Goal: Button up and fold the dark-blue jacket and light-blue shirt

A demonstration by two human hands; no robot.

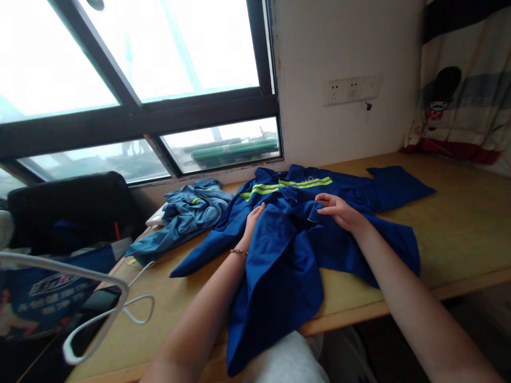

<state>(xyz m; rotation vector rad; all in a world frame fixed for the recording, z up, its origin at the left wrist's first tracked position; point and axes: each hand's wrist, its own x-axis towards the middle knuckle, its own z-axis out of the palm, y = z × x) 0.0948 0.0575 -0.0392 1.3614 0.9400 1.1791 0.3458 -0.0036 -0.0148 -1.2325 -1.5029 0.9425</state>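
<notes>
A dark blue work jacket (351, 186) with yellow-green reflective stripes across it lies spread on the table, its sleeves out to both sides. Over its front part hangs a bunched fold of the same blue cloth (279, 255), dropping past the table's near edge; I cannot tell whether it belongs to the jacket or is a separate garment. My left hand (253, 221) grips this blue cloth at its upper left edge, its fingers mostly hidden behind the fabric. At the cloth's right side is my right hand (339, 211), thumb and fingers apart, its fingertips close to a raised edge.
A crumpled lighter blue garment (195, 213) with a reflective strip lies left on the wooden table (459, 229). A white cable (136, 314) loops over the left edge. A black chair (75, 207) and window are left; wall sockets (351, 90) and a curtain (471, 85) are right.
</notes>
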